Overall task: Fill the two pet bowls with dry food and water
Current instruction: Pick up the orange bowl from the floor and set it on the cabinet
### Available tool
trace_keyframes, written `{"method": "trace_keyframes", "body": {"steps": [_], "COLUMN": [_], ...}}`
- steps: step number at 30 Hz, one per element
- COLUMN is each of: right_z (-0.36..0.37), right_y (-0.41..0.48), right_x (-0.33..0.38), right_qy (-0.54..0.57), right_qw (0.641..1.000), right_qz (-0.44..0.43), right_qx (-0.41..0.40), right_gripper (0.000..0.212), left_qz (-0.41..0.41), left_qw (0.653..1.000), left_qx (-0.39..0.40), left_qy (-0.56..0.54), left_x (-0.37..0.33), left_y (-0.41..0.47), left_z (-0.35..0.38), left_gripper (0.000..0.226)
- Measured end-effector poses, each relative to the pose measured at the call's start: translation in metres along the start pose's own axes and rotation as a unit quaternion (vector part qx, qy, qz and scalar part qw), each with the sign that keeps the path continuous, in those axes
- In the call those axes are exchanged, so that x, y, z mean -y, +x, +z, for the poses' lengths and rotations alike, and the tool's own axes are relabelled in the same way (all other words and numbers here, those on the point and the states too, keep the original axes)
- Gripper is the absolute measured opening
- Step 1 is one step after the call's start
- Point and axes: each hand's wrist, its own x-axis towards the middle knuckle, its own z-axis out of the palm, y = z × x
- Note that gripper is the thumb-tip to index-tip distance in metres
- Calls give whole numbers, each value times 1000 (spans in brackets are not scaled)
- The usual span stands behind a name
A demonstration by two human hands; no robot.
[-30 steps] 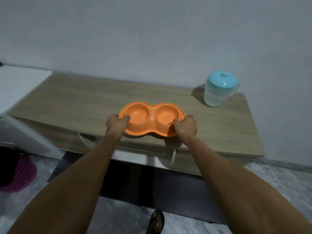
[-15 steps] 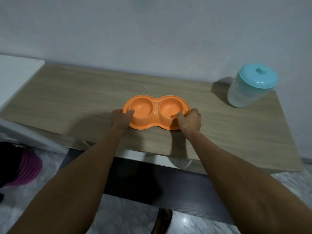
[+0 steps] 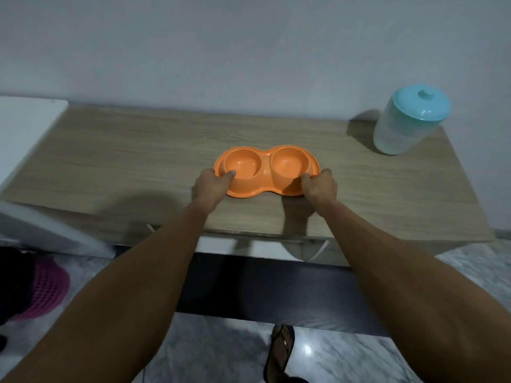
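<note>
The left thumb [image 3: 230, 174] hooks over the rim of an orange plastic double pet bowl [image 3: 266, 172], dipping into its left well. The right thumb [image 3: 305, 177] presses the rim of the right well. The other fingers curl around the bowl's ends, mostly hidden. So the left hand [image 3: 209, 187] and the right hand [image 3: 321, 189] each grip one end.

The bowl sits flat at the centre of the frame, on a light wood-grain tabletop [image 3: 132, 161] near its front edge. Both wells show bare orange plastic.

At the upper right, well apart from the bowl, stands a translucent plastic jug with a turquoise lid [image 3: 406, 125], close to the grey wall. A white surface [image 3: 25, 125] adjoins the table at the upper left. At the lower left a pink mesh basket [image 3: 47, 288] rests on the marbled floor [image 3: 221, 352], and a dark sandal [image 3: 280, 352] shows at bottom centre.
</note>
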Motion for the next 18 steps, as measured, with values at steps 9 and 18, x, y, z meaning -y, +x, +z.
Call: {"method": "trace_keyframes", "body": {"steps": [9,18], "right_z": [28,133], "right_y": [-125,-229], "right_x": [-23,-51], "right_qy": [20,2], "right_qw": [997,999], "right_qz": [11,-27], "right_qx": [-70,-19], "right_gripper": [49,41], "left_qz": [90,136], "left_qw": [995,991], "left_qx": [28,21], "left_qy": [22,1], "left_x": [48,177], "left_y": [-38,-68], "left_z": [-72,-141], "left_gripper": [54,24]}}
